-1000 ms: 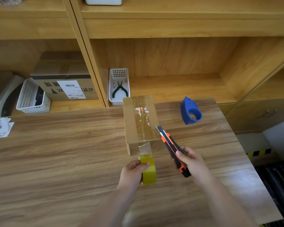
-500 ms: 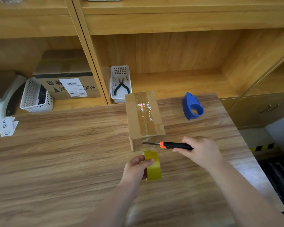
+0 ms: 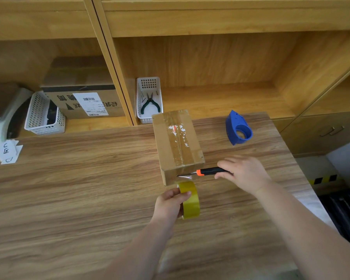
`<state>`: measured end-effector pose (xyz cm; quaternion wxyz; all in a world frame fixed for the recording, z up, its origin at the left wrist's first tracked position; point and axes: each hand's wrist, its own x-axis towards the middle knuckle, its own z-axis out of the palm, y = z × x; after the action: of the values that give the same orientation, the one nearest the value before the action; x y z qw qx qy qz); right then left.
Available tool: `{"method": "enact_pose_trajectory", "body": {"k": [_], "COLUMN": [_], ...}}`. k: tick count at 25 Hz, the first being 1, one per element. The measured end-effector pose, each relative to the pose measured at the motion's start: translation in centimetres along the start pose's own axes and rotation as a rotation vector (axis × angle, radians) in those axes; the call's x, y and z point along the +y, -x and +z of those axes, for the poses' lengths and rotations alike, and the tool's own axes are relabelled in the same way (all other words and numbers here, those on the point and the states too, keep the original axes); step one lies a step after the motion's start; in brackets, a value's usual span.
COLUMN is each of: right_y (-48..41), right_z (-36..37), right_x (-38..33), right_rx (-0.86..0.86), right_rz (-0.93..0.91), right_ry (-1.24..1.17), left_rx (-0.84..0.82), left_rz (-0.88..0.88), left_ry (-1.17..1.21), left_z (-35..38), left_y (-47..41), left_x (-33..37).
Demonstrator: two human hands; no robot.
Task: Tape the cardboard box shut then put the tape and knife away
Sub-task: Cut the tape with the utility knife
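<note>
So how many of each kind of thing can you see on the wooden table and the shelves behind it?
Cardboard boxes: 2, small cardboard box, labelled cardboard box
White baskets: 2, and
Yellow tape roll: 1
Utility knife: 1
Blue tape dispenser: 1
Pliers: 1
Scale: 1
Total: 9, loose paper slips not counted

Both forearms bare, no sleeves; left hand (image 3: 168, 205) & right hand (image 3: 243, 173) ungloved.
</note>
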<state>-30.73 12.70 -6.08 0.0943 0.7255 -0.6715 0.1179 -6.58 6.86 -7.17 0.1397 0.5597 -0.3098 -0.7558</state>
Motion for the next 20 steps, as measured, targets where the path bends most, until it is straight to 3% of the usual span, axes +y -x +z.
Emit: {"method": "enact_pose_trajectory", "body": {"k": [11, 20], "right_y": [-0.3, 2.7], "right_z": [0.7, 2.0], "right_x": [-0.8, -1.5], "right_rx": [0.018, -0.078], "right_rz": [0.054, 0.251], "right_ry": [0.177, -0.021], "left_rx": [0.027, 0.041], "left_rz": [-0.011, 0.016], "left_ry": [-0.004, -0.021], "left_z": [-0.1, -0.9], "left_y": [-0.2, -0.3], "left_x": [0.1, -0.6]}}
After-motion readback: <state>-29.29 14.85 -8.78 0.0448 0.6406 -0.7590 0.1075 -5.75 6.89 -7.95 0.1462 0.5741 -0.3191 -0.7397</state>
